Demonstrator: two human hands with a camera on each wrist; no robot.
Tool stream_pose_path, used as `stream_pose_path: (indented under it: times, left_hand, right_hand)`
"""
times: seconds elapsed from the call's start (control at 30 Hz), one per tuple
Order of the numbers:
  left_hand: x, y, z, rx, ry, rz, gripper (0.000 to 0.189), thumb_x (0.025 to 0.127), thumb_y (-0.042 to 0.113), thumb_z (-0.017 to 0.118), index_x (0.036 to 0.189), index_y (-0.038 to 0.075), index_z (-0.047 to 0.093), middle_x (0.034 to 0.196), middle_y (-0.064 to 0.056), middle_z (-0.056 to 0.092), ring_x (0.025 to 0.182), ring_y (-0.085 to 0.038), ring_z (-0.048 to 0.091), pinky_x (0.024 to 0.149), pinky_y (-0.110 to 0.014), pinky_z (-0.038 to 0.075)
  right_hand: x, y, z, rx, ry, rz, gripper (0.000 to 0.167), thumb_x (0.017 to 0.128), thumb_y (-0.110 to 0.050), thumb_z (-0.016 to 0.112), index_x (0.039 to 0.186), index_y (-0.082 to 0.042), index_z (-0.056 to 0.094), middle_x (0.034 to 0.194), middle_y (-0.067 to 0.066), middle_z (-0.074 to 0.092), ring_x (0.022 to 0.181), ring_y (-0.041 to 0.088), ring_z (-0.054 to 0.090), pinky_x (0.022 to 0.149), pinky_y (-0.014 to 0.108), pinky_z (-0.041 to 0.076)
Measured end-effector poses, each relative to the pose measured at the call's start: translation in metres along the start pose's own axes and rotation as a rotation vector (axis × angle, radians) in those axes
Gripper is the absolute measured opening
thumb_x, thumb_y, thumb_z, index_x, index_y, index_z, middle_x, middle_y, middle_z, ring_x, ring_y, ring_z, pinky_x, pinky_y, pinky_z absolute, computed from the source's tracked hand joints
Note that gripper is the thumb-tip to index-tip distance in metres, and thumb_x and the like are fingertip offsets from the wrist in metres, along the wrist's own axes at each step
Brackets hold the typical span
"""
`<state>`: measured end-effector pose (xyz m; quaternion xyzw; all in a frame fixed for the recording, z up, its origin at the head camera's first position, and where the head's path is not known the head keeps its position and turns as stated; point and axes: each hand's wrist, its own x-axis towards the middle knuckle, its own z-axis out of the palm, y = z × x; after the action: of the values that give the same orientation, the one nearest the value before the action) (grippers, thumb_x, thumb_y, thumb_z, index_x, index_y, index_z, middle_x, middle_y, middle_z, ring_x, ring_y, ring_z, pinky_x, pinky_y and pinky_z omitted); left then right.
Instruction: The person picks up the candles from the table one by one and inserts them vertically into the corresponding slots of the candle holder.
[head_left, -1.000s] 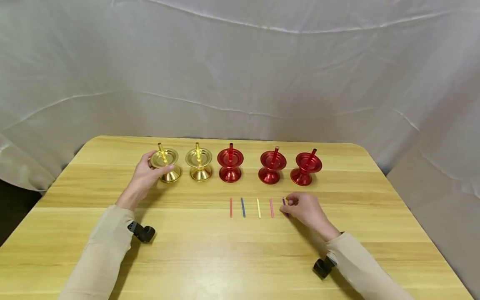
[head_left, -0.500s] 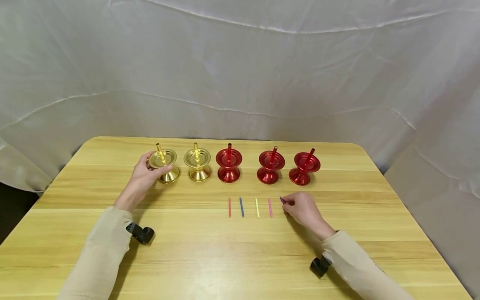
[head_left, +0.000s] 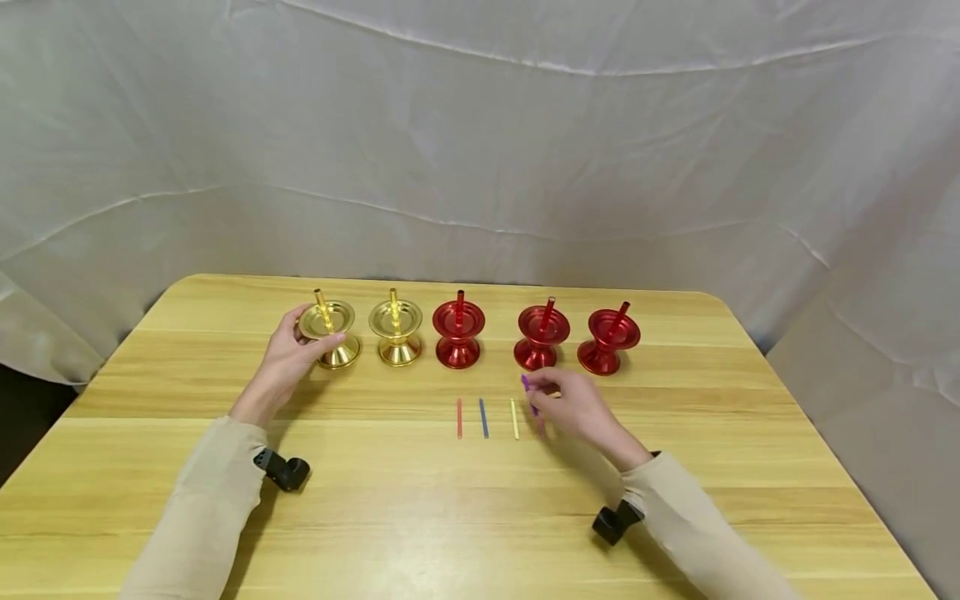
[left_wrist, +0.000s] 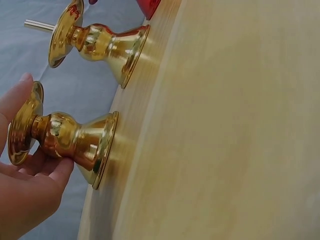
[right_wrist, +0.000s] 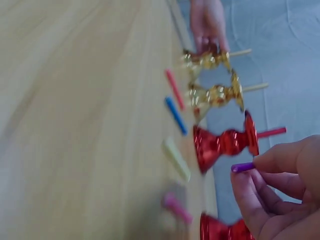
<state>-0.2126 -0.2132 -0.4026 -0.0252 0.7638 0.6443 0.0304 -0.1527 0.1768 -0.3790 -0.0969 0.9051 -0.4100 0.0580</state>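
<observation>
At the left end of the row, my left hand (head_left: 279, 362) holds a gold candle holder (head_left: 341, 353). Its thumb lies at the dish and the other fingers curl below, seen in the left wrist view. My right hand (head_left: 581, 410) pinches a thin purple candle (right_wrist: 244, 167) between thumb and fingers, raised off the table. Beneath that hand lies a pink candle (right_wrist: 177, 208), partly covered in the head view. To its left, a yellow candle (head_left: 515, 419), a blue candle (head_left: 483, 418) and a coral-red candle (head_left: 460, 418) lie side by side.
A second gold holder (head_left: 400, 350) stands beside the held one. Further right come a red holder (head_left: 458, 350), another red holder (head_left: 536, 356) and a rightmost red holder (head_left: 599, 358). All stand upright on the wooden table (head_left: 360, 517), with a pale curtain (head_left: 480, 150) behind.
My right hand has picked the purple candle up from the right end of the candle row and moved left with it, over the pink candle. The left hand stays on the gold holder.
</observation>
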Motion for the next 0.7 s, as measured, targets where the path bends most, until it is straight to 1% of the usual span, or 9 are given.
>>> stream_pose_path:
  times: [0.03,0.13,0.2,0.27,0.37,0.43,0.57,0.63,0.7]
  left_hand:
    - [0.0,0.0,0.0,0.0,0.001,0.001,0.091,0.09,0.017,0.069,0.153,0.001,0.006,0.152,-0.025,0.024,0.138,-0.035,0.027,0.113,-0.043,0.026]
    - [-0.001,-0.002,-0.001,0.004,0.006,0.0,0.091,0.09,0.017,0.07,0.153,0.002,0.006,0.152,-0.025,0.025,0.138,-0.035,0.028,0.113,-0.043,0.026]
    - [-0.001,-0.003,-0.001,0.008,0.01,0.0,0.091,0.09,0.017,0.07,0.153,0.002,0.006,0.152,-0.025,0.025,0.138,-0.035,0.028,0.113,-0.043,0.025]
    - [-0.001,-0.004,-0.001,0.008,0.01,0.002,0.09,0.091,0.017,0.069,0.153,0.002,0.006,0.152,-0.025,0.025,0.138,-0.035,0.028,0.113,-0.043,0.025]
    - [-0.001,-0.004,0.0,0.004,0.004,0.011,0.09,0.091,0.016,0.069,0.153,0.002,0.005,0.152,-0.025,0.025,0.139,-0.035,0.027,0.113,-0.043,0.025]
    - [0.0,-0.005,0.001,0.0,0.0,0.015,0.09,0.091,0.016,0.069,0.153,0.002,0.005,0.152,-0.025,0.025,0.139,-0.035,0.027,0.113,-0.043,0.025]
    - [0.0,-0.004,0.002,-0.001,0.0,0.016,0.09,0.091,0.017,0.068,0.154,0.003,0.005,0.152,-0.025,0.025,0.139,-0.034,0.028,0.113,-0.043,0.026]
    - [0.0,-0.004,0.001,-0.003,0.008,0.015,0.09,0.091,0.018,0.069,0.153,0.003,0.006,0.151,-0.025,0.026,0.138,-0.034,0.028,0.113,-0.042,0.026]
    - [0.0,-0.003,0.001,-0.005,0.016,0.013,0.091,0.09,0.018,0.07,0.153,0.002,0.006,0.151,-0.025,0.027,0.138,-0.035,0.029,0.113,-0.042,0.027]
  right_hand:
    - [0.002,-0.004,0.003,0.034,-0.006,-0.007,0.024,0.09,-0.006,0.065,0.112,0.002,0.068,0.087,0.007,0.068,0.061,0.023,0.062,0.045,0.028,0.048]
    - [0.011,-0.018,0.012,0.082,0.0,-0.069,0.022,0.09,-0.004,0.065,0.111,0.003,0.068,0.09,0.009,0.069,0.065,0.025,0.064,0.053,0.029,0.053]
    - [0.018,-0.028,0.017,0.103,0.013,-0.117,0.022,0.089,-0.003,0.066,0.11,0.003,0.068,0.093,0.01,0.07,0.074,0.024,0.066,0.063,0.031,0.056]
    - [0.025,-0.039,0.022,0.112,0.029,-0.162,0.021,0.089,-0.004,0.067,0.109,0.003,0.069,0.095,0.009,0.071,0.086,0.021,0.066,0.074,0.03,0.055]
    - [0.034,-0.056,0.028,0.164,0.032,-0.188,0.021,0.089,-0.004,0.067,0.109,0.004,0.068,0.097,0.01,0.071,0.089,0.023,0.066,0.074,0.033,0.055]
    - [0.041,-0.066,0.032,0.178,0.037,-0.2,0.021,0.09,-0.005,0.067,0.109,0.002,0.068,0.098,0.009,0.07,0.09,0.022,0.065,0.073,0.031,0.055]
    - [0.055,-0.088,0.04,0.192,0.055,-0.236,0.02,0.09,-0.005,0.066,0.11,0.001,0.068,0.101,0.01,0.07,0.092,0.021,0.064,0.078,0.028,0.054]
    - [0.063,-0.099,0.044,0.202,0.063,-0.256,0.02,0.091,-0.004,0.066,0.11,0.002,0.067,0.1,0.01,0.069,0.091,0.021,0.064,0.079,0.026,0.053]
    - [0.072,-0.109,0.046,0.215,0.071,-0.276,0.02,0.091,-0.004,0.066,0.11,0.002,0.067,0.099,0.011,0.07,0.088,0.02,0.065,0.078,0.025,0.053]
